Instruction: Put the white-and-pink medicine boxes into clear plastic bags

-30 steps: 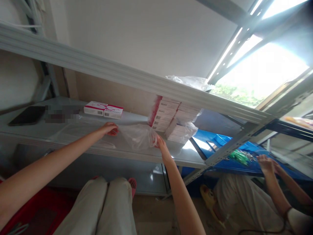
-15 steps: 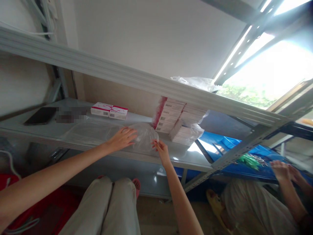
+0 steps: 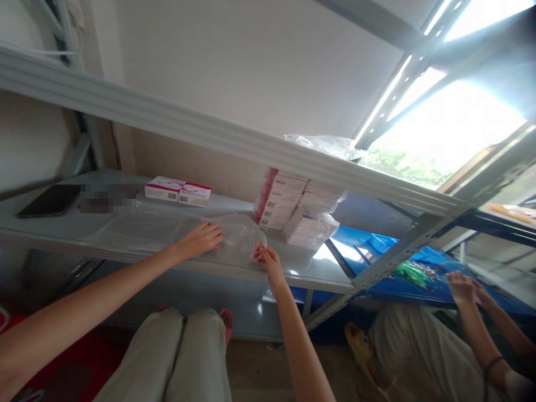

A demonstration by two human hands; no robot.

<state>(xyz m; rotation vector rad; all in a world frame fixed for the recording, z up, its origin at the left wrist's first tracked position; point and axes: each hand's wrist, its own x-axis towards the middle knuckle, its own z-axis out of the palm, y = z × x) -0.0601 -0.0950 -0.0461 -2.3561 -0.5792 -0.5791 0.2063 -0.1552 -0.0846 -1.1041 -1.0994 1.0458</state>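
Observation:
A clear plastic bag (image 3: pixel 238 240) lies spread along the front of the grey shelf (image 3: pixel 310 262). My left hand (image 3: pixel 204 237) rests on top of it, palm down, with the fingers loosely bent and not gripping. Farther right, my right hand (image 3: pixel 268 259) pinches the bag's edge between thumb and fingers. Behind the bag sit two white and pink boxes (image 3: pixel 178 191), side by side. A stack of similar boxes (image 3: pixel 280 198), partly wrapped in clear film, stands just beyond my right hand.
A dark flat tablet or phone (image 3: pixel 50 200) lies at the shelf's left end, beside a blurred-out item (image 3: pixel 108 198). An upper shelf beam (image 3: pixel 201 131) crosses above my hands. At right, another person's hands (image 3: pixel 463 287) work over a blue surface near a green bundle (image 3: pixel 416 273).
The view has shifted slightly, moving everything a little left. My left hand's fingers are less spread on the bag. My right hand keeps its pinch on the bag's edge.

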